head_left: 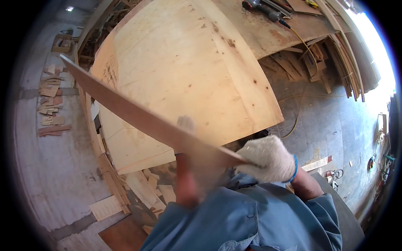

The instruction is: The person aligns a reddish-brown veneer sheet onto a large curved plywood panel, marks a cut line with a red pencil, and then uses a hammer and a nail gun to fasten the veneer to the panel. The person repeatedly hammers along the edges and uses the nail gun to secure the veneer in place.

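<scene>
A long thin strip of brown wood (125, 106) slants across the view, from the upper left down to my waist. My right hand (268, 158), in a white knit glove with a blue cuff edge, is closed around its near right end. Behind the strip's middle is my left hand (185, 124). Only a pale gloved part shows above the strip, smeared by motion, so its grip cannot be made out. Beneath the strip lies a large pale plywood sheet (176, 71), with knots along its right side and dark handwriting near its left edge.
A power tool (268, 11) with a yellow hose (307, 48) rests on a brown work surface (268, 39) at the far right. Wood scraps (52, 100) lie on the left floor, with more offcuts (146, 190) below the sheet. Boards (347, 62) lean at right.
</scene>
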Action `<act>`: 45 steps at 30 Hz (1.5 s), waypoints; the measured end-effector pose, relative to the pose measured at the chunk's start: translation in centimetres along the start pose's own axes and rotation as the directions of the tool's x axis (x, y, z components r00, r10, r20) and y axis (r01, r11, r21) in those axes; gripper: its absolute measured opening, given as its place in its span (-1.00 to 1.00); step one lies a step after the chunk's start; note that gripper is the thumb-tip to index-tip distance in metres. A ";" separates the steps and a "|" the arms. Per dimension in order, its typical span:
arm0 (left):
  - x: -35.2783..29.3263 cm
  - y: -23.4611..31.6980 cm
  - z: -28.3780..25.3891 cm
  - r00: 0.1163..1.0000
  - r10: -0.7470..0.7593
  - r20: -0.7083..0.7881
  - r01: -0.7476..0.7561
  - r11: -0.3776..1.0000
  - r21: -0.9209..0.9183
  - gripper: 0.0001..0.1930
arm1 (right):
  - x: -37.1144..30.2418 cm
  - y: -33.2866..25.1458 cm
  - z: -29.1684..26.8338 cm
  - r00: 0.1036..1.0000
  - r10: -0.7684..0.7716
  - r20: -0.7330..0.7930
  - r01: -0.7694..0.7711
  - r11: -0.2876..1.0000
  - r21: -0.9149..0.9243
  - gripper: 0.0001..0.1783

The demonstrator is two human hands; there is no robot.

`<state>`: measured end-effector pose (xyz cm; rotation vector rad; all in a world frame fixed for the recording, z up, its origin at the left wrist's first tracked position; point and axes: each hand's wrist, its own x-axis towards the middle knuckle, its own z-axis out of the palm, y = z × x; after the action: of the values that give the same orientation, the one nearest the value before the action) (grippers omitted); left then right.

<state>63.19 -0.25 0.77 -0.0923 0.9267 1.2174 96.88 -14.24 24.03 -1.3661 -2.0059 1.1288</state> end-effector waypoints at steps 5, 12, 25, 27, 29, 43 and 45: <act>1.8 -2.8 0.3 0.998 0.023 -0.064 -0.005 0.966 0.257 -0.37 | -2.3 9.7 1.4 0.873 0.448 -0.194 -0.252 0.754 0.607 -0.83; -1.0 -5.2 -1.7 0.989 -0.086 -0.119 0.137 0.830 0.540 -0.36 | -7.0 21.8 8.2 0.518 0.850 -0.101 -0.588 0.439 0.679 -0.71; 1.0 -5.1 -1.6 0.984 0.075 0.161 -0.174 0.224 0.959 -0.70 | -7.0 20.1 12.4 0.306 0.903 -0.301 -0.163 0.361 0.918 -0.59; 2.0 -5.6 1.0 0.983 0.054 0.178 -0.184 0.169 0.968 -0.77 | -7.4 21.1 12.8 0.301 0.904 -0.305 0.029 0.311 0.950 -0.59; 2.8 -5.1 1.1 0.985 0.055 0.165 -0.173 0.233 0.957 -0.82 | -7.3 22.1 13.7 0.304 0.920 -0.247 0.137 0.214 0.967 -0.59; 3.4 -4.3 2.9 0.994 -0.020 0.110 -0.103 0.222 0.969 -0.90 | -6.1 21.8 16.4 0.308 0.917 -0.254 0.248 0.180 0.952 -0.76; 3.6 -4.2 3.0 0.992 -0.047 0.115 -0.101 0.234 0.967 -0.91 | -5.9 21.9 16.4 0.305 0.916 -0.261 0.263 0.183 0.947 -0.76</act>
<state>68.49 2.36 -1.34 1.0476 1.4492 0.4325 98.79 -21.96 -2.78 -1.2873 0.1786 1.0375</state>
